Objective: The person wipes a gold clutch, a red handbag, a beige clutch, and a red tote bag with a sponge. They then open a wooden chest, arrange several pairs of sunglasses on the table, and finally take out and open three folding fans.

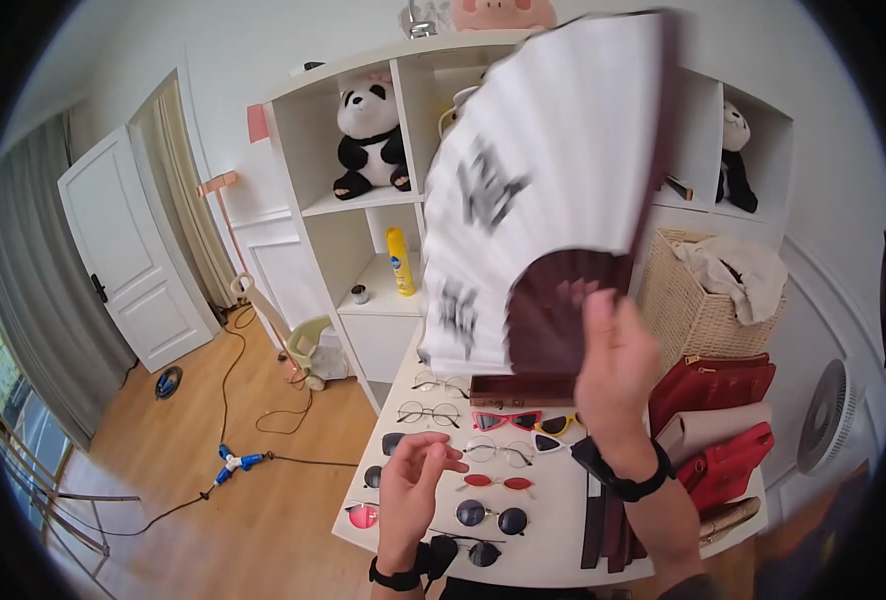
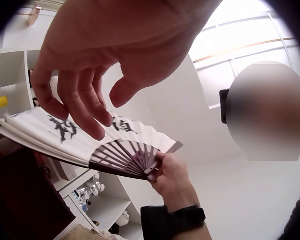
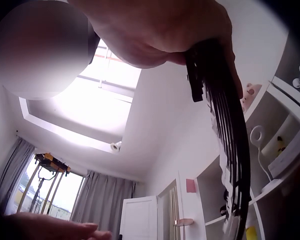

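Note:
My right hand [image 1: 618, 370] grips the base of a spread folding fan [image 1: 573, 150], raised above the white table [image 1: 553, 515]. The fan has white leaves with black brush characters and dark brown ribs. In the left wrist view the right hand's fingers and thumb [image 2: 162, 157] close round its pivot end. My left hand [image 1: 413, 495] hovers over the table's left part with loosely bent fingers and holds nothing. Beneath lie rows of glasses, among them round wire glasses [image 1: 428, 413], red cat-eye sunglasses [image 1: 508, 422] and round dark sunglasses [image 1: 493, 516]. Dark brown strips [image 1: 618, 530] lie near the right forearm.
Red bags [image 1: 708, 395] and a wicker basket [image 1: 698, 300] line the table's right side. Behind stands a white shelf [image 1: 348, 290] with a panda toy [image 1: 368, 140] and a yellow spray can [image 1: 400, 262]. Cables [image 1: 313, 461] run over the floor at left.

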Motion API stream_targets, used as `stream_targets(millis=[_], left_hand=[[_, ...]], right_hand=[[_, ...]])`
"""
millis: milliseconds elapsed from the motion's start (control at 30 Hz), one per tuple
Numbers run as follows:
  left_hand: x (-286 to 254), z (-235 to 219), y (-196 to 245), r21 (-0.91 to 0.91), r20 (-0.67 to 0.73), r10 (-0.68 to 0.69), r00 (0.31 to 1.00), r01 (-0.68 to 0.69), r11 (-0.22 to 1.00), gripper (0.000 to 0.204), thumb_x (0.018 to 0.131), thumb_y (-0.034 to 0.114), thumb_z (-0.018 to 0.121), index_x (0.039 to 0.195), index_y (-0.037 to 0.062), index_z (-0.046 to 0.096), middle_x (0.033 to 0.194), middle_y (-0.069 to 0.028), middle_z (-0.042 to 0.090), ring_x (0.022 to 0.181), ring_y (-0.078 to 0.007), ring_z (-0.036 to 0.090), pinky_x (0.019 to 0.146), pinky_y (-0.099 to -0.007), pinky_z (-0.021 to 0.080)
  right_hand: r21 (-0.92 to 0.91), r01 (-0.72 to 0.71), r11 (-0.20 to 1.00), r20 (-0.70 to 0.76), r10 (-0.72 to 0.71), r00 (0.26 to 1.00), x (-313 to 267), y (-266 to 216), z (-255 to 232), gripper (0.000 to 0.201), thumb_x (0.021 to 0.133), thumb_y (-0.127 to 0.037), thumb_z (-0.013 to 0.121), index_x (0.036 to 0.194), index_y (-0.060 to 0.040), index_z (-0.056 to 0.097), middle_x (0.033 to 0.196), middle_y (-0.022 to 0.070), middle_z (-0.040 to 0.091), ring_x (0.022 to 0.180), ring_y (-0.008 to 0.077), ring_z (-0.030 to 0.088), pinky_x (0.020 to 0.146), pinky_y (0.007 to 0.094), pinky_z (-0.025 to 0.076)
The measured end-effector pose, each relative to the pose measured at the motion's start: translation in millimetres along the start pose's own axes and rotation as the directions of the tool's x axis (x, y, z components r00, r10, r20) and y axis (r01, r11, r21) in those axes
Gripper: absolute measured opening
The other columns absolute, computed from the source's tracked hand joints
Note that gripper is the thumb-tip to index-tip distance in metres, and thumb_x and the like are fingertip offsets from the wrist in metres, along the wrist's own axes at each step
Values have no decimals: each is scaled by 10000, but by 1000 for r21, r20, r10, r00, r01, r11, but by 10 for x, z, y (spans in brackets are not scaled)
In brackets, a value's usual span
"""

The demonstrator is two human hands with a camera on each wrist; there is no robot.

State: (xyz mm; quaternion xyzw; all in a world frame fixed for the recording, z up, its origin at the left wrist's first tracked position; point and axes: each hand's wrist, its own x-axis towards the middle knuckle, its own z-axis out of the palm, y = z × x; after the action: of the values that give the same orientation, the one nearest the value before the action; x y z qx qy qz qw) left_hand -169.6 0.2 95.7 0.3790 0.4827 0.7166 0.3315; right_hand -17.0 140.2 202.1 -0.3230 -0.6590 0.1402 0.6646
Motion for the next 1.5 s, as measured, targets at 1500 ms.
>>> stream_targets(millis=[1500], left_hand=[[-231,154,-415,-154,384,-242,891,320,935,420,958,43,620,1351,-37,496,1162,-97,663,991,-113,611,885,-253,488]], right_hand=[[309,-946,96,814,488,315,-1684,440,-786,331,862,42,691,1187,29,632,1108,89,691,994,140,646,907,296,511]])
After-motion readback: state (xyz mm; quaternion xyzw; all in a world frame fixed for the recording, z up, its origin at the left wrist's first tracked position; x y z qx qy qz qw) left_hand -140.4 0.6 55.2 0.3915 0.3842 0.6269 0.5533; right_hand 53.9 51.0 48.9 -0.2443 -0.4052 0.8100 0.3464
